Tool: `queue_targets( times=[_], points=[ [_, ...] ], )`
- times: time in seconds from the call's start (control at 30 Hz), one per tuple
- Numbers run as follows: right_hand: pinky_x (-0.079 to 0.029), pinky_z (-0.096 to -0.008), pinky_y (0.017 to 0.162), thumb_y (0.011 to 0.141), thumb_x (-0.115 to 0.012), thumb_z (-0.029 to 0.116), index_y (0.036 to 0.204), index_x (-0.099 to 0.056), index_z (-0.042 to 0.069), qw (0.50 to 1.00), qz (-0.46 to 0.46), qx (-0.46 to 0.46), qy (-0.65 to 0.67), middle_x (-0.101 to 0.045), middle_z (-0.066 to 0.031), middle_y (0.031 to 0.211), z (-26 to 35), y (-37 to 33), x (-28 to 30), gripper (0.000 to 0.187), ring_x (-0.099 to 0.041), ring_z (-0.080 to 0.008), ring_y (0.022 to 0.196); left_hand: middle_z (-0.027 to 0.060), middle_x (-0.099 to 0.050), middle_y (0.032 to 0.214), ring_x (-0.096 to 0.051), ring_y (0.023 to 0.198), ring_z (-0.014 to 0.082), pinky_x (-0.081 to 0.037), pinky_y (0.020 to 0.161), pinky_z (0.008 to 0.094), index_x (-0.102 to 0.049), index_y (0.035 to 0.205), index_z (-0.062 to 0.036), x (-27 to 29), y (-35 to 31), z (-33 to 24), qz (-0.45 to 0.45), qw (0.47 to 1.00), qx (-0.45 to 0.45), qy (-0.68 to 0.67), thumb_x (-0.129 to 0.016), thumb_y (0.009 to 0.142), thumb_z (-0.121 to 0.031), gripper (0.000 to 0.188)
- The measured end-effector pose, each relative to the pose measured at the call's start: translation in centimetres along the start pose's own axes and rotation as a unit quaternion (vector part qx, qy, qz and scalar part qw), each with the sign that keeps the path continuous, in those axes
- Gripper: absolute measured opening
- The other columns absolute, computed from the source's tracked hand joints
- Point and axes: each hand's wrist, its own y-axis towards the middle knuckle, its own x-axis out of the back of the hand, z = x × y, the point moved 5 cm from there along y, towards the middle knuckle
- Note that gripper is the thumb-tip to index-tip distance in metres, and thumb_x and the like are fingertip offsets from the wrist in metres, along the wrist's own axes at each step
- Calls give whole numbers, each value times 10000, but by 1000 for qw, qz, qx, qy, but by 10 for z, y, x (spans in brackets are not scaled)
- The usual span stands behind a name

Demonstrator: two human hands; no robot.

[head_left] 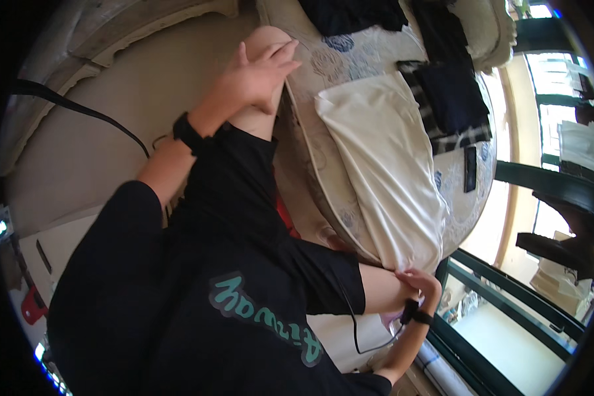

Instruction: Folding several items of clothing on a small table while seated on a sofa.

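Note:
A long piece of smooth white cloth [384, 152] lies across a cushioned seat with a floral pattern [330, 175]. Its kind of garment, if any, does not show. At the cloth's near right end, beside my right knee, my right hand [424, 285] has its fingers closed on the edge, and creases run together there. My left hand [261, 76] rests on my left knee with fingers spread, holding nothing and apart from the cloth. Both wrists carry black bands.
Beyond the cloth lie folded dark clothes [449, 99] over a black-and-white checked cloth [442, 142], with a small black flat object [470, 169] near them. More black clothing [353, 14] is at the top. Green window bars [541, 175] stand at the right. A black cable [353, 317] hangs by my right thigh.

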Motion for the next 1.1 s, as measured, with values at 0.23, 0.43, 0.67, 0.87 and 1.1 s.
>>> queue_targets(
  times=[0.23,0.43,0.67,0.87,1.1],
  points=[
    [-422,-225,814,934,-505,385,1197,-553,54,958,-32,174,225,-618,-52,1004,-19,-12,-21,425,-563,-131,921,202,240,1474,18,1290,617,-207,1050,639,-71,1442,-396,-4,5,32,-10,991,86,-102,-888,461,-352,1277],
    [-445,-271,740,829,-536,258,943,-667,0,908,-226,133,326,-665,-94,854,-14,-15,-28,311,-592,-174,801,278,268,1435,-20,1262,653,-215,1069,592,-6,1447,-381,-7,12,33,32,994,101,-40,-869,473,-437,1303],
    [-458,-278,720,800,-501,186,886,-679,-36,794,-462,84,387,-672,-138,778,-25,-31,-40,297,-613,-194,737,300,243,1436,-81,1264,646,-210,1068,587,-33,1456,-356,4,3,13,62,986,151,-17,-806,576,-482,1177],
    [-455,-281,728,857,-522,206,914,-666,-32,783,-454,126,406,-661,-115,762,-30,-36,-54,284,-599,-176,732,206,-533,1205,-439,1190,399,-368,985,504,-490,1163,-45,34,0,-58,-49,995,67,-51,-559,846,-347,443],
    [-454,-263,712,870,-521,198,910,-662,-42,751,-476,142,435,-663,-100,773,-18,-45,-51,281,-597,-159,724,254,-619,925,-596,901,400,-488,811,431,-590,973,29,15,88,-145,-4,975,-179,-133,-583,823,-377,433]
  ],
)
